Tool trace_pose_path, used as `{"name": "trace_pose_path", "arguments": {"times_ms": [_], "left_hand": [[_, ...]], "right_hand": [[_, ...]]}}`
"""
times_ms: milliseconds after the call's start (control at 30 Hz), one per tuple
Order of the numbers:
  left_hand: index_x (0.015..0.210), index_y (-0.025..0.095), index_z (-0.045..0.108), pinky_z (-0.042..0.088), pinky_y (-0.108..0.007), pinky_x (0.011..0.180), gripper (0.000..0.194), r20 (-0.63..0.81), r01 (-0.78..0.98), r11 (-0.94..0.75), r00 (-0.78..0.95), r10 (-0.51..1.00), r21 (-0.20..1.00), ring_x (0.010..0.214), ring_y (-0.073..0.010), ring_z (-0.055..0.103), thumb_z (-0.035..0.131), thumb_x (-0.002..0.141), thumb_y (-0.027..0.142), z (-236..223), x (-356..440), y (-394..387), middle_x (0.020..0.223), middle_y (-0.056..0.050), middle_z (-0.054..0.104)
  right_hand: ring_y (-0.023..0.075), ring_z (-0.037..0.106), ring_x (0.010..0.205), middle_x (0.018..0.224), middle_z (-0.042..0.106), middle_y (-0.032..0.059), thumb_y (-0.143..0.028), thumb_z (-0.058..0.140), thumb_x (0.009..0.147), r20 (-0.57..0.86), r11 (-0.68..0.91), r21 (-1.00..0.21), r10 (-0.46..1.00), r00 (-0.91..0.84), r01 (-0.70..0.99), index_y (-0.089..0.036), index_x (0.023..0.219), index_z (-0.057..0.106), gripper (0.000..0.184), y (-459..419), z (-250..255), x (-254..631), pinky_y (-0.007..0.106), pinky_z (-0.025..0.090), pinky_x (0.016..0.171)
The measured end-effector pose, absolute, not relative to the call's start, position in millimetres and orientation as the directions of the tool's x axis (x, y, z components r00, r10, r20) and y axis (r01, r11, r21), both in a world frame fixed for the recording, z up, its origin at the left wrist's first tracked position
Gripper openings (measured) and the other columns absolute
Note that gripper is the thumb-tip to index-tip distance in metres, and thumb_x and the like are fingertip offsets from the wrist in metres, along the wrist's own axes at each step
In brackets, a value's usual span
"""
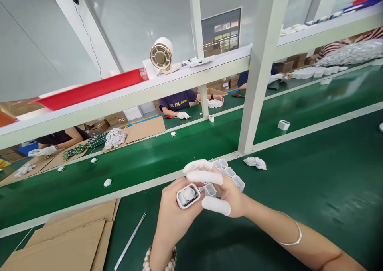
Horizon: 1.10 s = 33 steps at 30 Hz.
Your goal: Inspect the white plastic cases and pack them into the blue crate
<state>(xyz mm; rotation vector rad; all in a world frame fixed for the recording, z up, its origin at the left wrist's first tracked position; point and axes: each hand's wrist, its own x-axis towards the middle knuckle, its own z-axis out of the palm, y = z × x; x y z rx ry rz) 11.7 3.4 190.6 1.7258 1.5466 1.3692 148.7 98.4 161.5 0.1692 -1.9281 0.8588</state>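
Closed around a small white oval housing (188, 196), my left hand (176, 215) keeps its open end turned up toward me. A white part and some dark edges show inside the housing. My right hand (229, 191) wears white finger cots and reaches in from the right. Its thumb and fingers are apart, with their tips close to the housing, and I see nothing gripped between them. Behind and partly hidden by this hand, several white open housings (238, 182) stand in rows on the green work surface.
Metal tweezers (130, 241) lie left of my hands, beside cardboard sheets (60, 243). A crumpled white piece (255, 163) rests near the frame post (259, 71). Beyond, a green conveyor belt (143, 155) carries small white parts. Co-workers sit across it. A shelf holds a fan (161, 55) and red tray (92, 88).
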Motion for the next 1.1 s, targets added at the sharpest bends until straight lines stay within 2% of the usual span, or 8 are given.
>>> {"name": "trace_pose_path", "arguments": {"times_ms": [300, 400, 500, 567, 700, 867, 967, 1100], "left_hand": [[0.081, 0.019, 0.068, 0.043, -0.023, 0.064, 0.022, 0.337, 0.438, -0.244, -0.147, 0.93, 0.865, 0.07, -0.014, 0.059, 0.057, 0.07, 0.004, 196.7, 7.0, -1.4, 0.08, 0.001, 0.068], [0.075, 0.019, 0.066, 0.042, -0.025, 0.061, 0.021, 0.344, 0.505, -0.234, -0.135, 0.929, 0.831, 0.067, -0.0149, 0.058, 0.053, 0.068, 0.004, 199.3, -0.5, -6.6, 0.076, 0.0, 0.067], [0.075, 0.019, 0.066, 0.045, -0.028, 0.066, 0.019, 0.386, 0.598, -0.256, -0.098, 0.917, 0.759, 0.072, -0.0185, 0.06, 0.052, 0.073, 0.007, 198.9, -6.5, -11.4, 0.078, -0.003, 0.066], [0.097, 0.017, 0.068, 0.048, -0.033, 0.078, 0.028, 0.419, 0.624, -0.287, -0.073, 0.905, 0.727, 0.09, -0.0237, 0.063, 0.05, 0.077, 0.008, 196.1, -8.4, -13.0, 0.097, -0.009, 0.068], [0.15, 0.007, 0.024, 0.041, -0.041, 0.103, 0.075, 0.435, 0.568, -0.322, -0.072, 0.898, 0.758, 0.129, -0.0323, 0.045, 0.048, 0.079, 0.007, 188.6, -15.4, -12.4, 0.14, -0.022, 0.047], [0.154, 0.014, 0.01, 0.047, -0.042, 0.095, 0.09, 0.385, 0.532, -0.306, -0.041, 0.922, 0.789, 0.125, -0.0348, 0.049, 0.055, 0.077, 0.009, 187.4, -46.8, -19.7, 0.137, -0.022, 0.047], [0.154, 0.018, 0.015, 0.05, -0.043, 0.092, 0.097, 0.383, 0.583, -0.282, -0.055, 0.922, 0.762, 0.124, -0.0361, 0.05, 0.069, 0.073, 0.018, 189.2, -72.5, -34.3, 0.136, -0.02, 0.048], [0.147, 0.021, 0.036, 0.051, -0.039, 0.093, 0.073, 0.468, 0.679, -0.283, -0.1, 0.878, 0.677, 0.125, -0.0314, 0.051, 0.066, 0.08, 0.022, 188.0, -100.8, -58.7, 0.138, -0.016, 0.051]], "right_hand": [[0.0304, 0.046, 0.123, 0.133, 0.043, 0.0134, -0.039, 0.054, 0.093, 0.861, 0.998, -0.048, 0.017, -0.509, -0.047, -0.025, 0.135, 0.05, 0.044, 92.6, 157.3, 148.5, 0.055, 0.042, 0.1], [0.0328, 0.045, 0.126, 0.137, 0.041, 0.0159, -0.042, 0.053, 0.093, 0.816, 0.999, 0.006, 0.02, -0.578, 0.043, -0.024, 0.14, 0.046, 0.051, 84.1, 156.7, 147.4, 0.056, 0.044, 0.099], [0.0288, 0.054, 0.117, 0.135, 0.046, 0.0135, -0.032, 0.053, 0.094, 0.823, 0.996, -0.069, 0.092, -0.561, 0.062, -0.026, 0.135, 0.052, 0.042, 74.9, 154.1, 143.0, 0.047, 0.052, 0.092], [0.0261, 0.06, 0.107, 0.127, 0.054, 0.0115, -0.029, 0.056, 0.093, 0.85, 0.975, -0.203, 0.224, -0.478, 0.096, -0.028, 0.13, 0.055, 0.038, 69.4, 152.8, 138.0, 0.042, 0.055, 0.085], [0.0238, 0.065, 0.09, 0.108, 0.065, 0.0092, -0.038, 0.067, 0.086, 0.712, 0.822, -0.539, 0.562, -0.421, 0.184, -0.026, 0.133, 0.05, 0.051, 61.2, 156.4, 124.9, 0.038, 0.058, 0.075], [0.0248, 0.063, 0.103, 0.118, 0.063, 0.0111, -0.047, 0.067, 0.085, 0.542, 0.695, -0.709, 0.646, -0.538, 0.121, -0.024, 0.129, 0.053, 0.052, 64.1, 164.6, 106.2, 0.041, 0.055, 0.09], [0.0234, 0.065, 0.094, 0.113, 0.065, 0.012, -0.046, 0.064, 0.086, 0.491, 0.701, -0.695, 0.626, -0.606, 0.161, -0.019, 0.127, 0.053, 0.05, 84.9, 163.2, 87.9, 0.037, 0.057, 0.082], [0.0212, 0.064, 0.082, 0.092, 0.067, 0.0107, -0.03, 0.065, 0.086, 0.386, 0.765, -0.449, 0.632, -0.672, 0.461, -0.009, 0.112, 0.061, 0.033, 130.4, 155.5, 49.2, 0.035, 0.054, 0.077]]}}
